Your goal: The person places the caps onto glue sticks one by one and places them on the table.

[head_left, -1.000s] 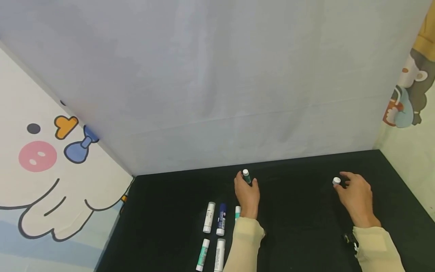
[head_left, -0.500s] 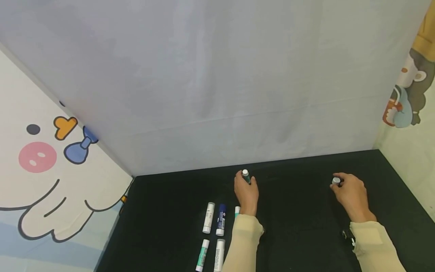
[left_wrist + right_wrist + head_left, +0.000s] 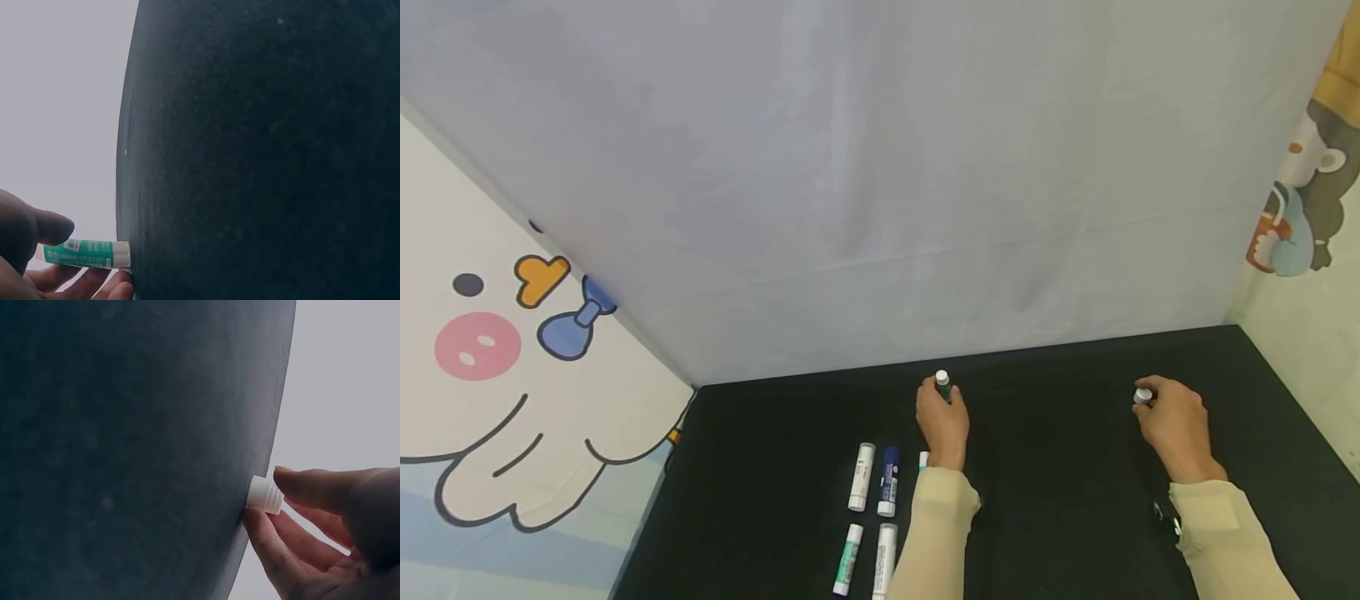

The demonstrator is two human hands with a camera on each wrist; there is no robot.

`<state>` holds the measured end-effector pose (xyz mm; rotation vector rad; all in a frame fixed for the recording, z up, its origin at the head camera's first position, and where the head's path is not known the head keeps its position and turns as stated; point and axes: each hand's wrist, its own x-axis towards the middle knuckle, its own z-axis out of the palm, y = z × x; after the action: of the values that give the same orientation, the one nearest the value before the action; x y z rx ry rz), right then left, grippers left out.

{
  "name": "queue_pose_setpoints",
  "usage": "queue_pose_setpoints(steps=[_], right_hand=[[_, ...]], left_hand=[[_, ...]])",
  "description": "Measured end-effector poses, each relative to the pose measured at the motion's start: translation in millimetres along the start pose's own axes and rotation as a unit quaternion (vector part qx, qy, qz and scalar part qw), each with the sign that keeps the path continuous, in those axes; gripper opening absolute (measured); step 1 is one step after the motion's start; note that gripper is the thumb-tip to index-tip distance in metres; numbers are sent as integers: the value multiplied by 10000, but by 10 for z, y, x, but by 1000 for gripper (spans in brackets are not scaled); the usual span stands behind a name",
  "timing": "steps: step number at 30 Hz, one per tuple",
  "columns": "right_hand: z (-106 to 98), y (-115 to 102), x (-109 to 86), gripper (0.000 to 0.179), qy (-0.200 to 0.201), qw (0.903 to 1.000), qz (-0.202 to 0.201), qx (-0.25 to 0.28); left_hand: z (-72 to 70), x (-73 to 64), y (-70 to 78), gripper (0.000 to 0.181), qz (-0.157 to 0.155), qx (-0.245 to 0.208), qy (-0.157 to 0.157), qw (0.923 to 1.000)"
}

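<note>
Near the table's back edge, my left hand [image 3: 943, 429] grips a green glue stick [image 3: 84, 253] between thumb and fingers. The stick stands upright, its white end up in the head view and its other end at the black tabletop in the left wrist view. Far to the right, my right hand [image 3: 1176, 425] pinches a small white cap [image 3: 264, 495] with ridges round one end. Thumb and fingertips touch the cap from both sides, and it sits at the table surface.
Several glue sticks lie left of my left forearm: a white one [image 3: 861, 477], a blue one [image 3: 888, 482], a green-and-white one [image 3: 847, 560] and another white one [image 3: 885, 560]. One more [image 3: 923, 460] is partly behind the left sleeve. A pale curtain [image 3: 887, 208] rises behind the black table [image 3: 1052, 467].
My right hand has shifted slightly left, and its fingers have come in around the white cap. My left hand stays in place with the green glue stick.
</note>
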<state>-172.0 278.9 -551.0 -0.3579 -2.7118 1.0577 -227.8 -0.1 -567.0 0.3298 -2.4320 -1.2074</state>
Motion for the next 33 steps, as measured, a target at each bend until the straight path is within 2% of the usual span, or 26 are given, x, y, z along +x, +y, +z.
queue_pose_setpoints(steps=[4,7,17,26,33], right_hand=[[12,1,-14,21,120,9999,68,17],[19,0,-28,17,218,9997,74,34],[15,-48,-94,16,415,9987,186,243],[43,-162,-229,17,321,9986,203,358],[101,-292,-353,20,205,9981,85,567]], left_hand=[[-18,2,0,20,15,30,-51,10000],[-44,-2,22,18,140,31,-66,9999],[-178,-100,107,16,210,-289,-411,9985],[-342,-293,256,15,684,-421,-496,9955],[-444,-494,293,16,1109,-317,-531,9919]])
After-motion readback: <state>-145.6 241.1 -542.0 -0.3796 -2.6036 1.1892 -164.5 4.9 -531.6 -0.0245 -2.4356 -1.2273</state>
